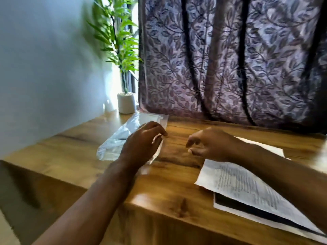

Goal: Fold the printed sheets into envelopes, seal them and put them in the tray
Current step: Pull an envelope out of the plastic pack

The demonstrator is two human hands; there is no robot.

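Head view, blurred by motion. Looks down across a wooden table set against a pale wall.

Shows the sheets at the right of the table, close to its front edge. Lying flat in a loose stack, print side up. Long axis running from mid-table toward the near right, with one short edge turned toward the centre of the table. Beneath the top page, a second one with a dark band along its edge. Crossed by the right forearm, with more white paper showing beyond the wrist.

Shows the left hand palm down over a clear plastic sleeve. Fingers curled down, tips close to the thumb, right at the sleeve's right edge. Cannot tell whether pinching the plastic or only hovering above it.

Shows the right hand just beside the left, palm down above bare wood. Fingers loosely curled, thumb a little apart from them, holding nothing. Not touching the sheets with the fingertips.

Places the sleeve lengthways from the near left toward the far centre. Behind it, a small pale pot with a leafy plant. Along the back, a purple leaf-patterned curtain.
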